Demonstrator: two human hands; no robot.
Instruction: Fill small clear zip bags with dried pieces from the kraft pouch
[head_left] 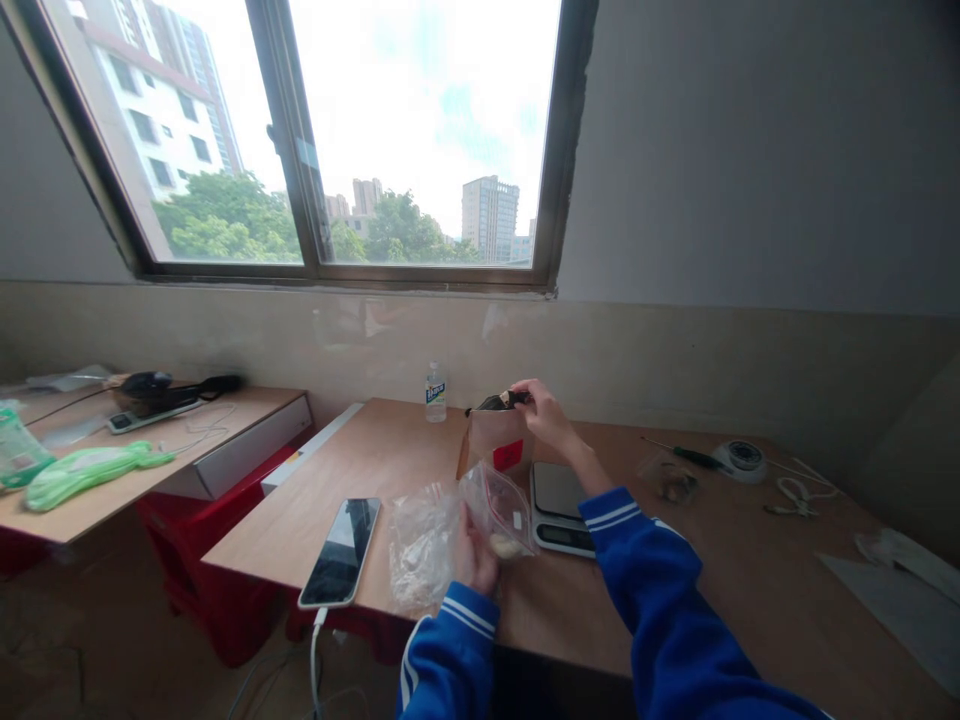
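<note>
My left hand (480, 560) holds a small clear zip bag (501, 510) with a red seal strip and a pale lump inside, just above the table's near edge. My right hand (541, 412) reaches forward and grips the dark folded top of a brown paper pouch (491, 435) that stands upright on the wooden table (750, 590). A small digital scale (559, 505) lies flat right of the zip bag, under my right forearm. A crumpled clear plastic bag (421, 545) lies left of my left hand.
A phone (341, 552) on a charging cable lies near the table's front left edge. A small bottle (436, 391) stands at the back. A screwdriver (686, 455), tape roll (740, 458) and a small clear bag (667, 480) lie at right. A second table (150, 470) with green bags stands at left.
</note>
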